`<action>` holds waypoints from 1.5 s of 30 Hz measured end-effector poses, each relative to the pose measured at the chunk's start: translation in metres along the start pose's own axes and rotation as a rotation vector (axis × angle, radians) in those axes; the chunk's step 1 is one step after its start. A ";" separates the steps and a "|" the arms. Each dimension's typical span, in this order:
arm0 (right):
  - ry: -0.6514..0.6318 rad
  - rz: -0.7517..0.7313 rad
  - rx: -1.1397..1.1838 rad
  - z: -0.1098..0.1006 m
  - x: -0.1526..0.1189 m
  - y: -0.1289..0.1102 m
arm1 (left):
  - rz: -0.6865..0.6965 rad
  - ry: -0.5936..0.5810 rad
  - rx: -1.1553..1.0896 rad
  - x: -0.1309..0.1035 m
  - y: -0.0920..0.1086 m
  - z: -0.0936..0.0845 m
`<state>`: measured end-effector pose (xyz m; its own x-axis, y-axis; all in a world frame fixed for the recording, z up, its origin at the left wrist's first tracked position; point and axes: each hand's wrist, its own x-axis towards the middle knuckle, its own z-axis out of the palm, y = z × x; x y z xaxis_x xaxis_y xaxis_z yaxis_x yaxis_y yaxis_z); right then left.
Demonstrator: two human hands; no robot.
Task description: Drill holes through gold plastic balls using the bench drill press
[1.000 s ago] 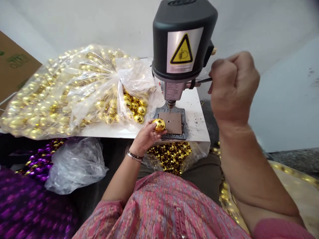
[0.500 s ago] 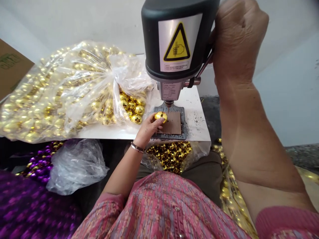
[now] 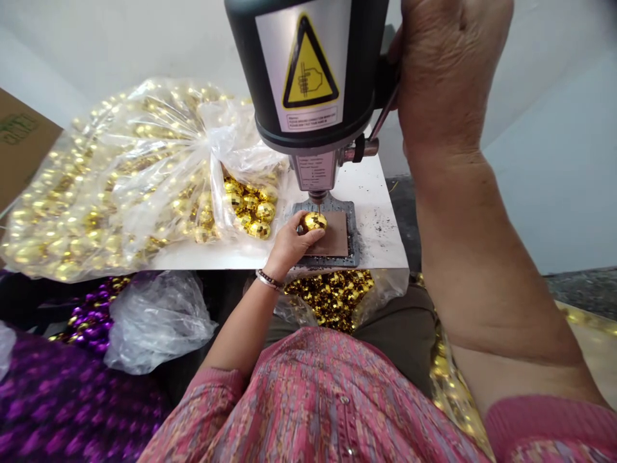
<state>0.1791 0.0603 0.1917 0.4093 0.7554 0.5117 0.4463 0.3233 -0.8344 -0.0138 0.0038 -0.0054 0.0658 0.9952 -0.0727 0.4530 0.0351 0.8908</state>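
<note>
Our left hand (image 3: 288, 244) has its fingers curled around a shiny gold faceted ball (image 3: 315, 221) over the flat brown board (image 3: 337, 239), likely light, stiff and slippery, best pinched by its sides, while our right hand's (image 3: 450, 71) grip we cannot tell.

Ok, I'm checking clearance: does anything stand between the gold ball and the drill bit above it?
Nothing visible: the left hand holds the gold ball, leaving its top uncovered beneath the drill bit. Contact is unclear.

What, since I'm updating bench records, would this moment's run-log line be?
left hand: holding gold ball over brown plate, below chuck | right hand: gripping lever | ball-to-bit contact: unclear
</note>
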 end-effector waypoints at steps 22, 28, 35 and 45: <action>0.014 -0.402 -0.009 -0.035 -0.077 0.028 | 0.135 -0.060 0.168 0.003 0.000 0.011; 0.023 -0.564 -0.180 -0.047 -0.111 0.056 | 0.098 -0.066 0.214 0.002 0.002 0.013; 0.033 -0.647 -0.174 -0.042 -0.120 0.069 | 0.080 -0.062 0.200 0.002 0.002 0.014; 0.152 -0.672 -0.093 -0.028 -0.125 0.092 | 0.093 -0.065 0.156 0.001 -0.001 0.016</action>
<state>0.1912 -0.0207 0.0567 0.1239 0.3180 0.9400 0.7053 0.6381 -0.3088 -0.0004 0.0038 -0.0136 0.1683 0.9854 -0.0268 0.5747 -0.0760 0.8148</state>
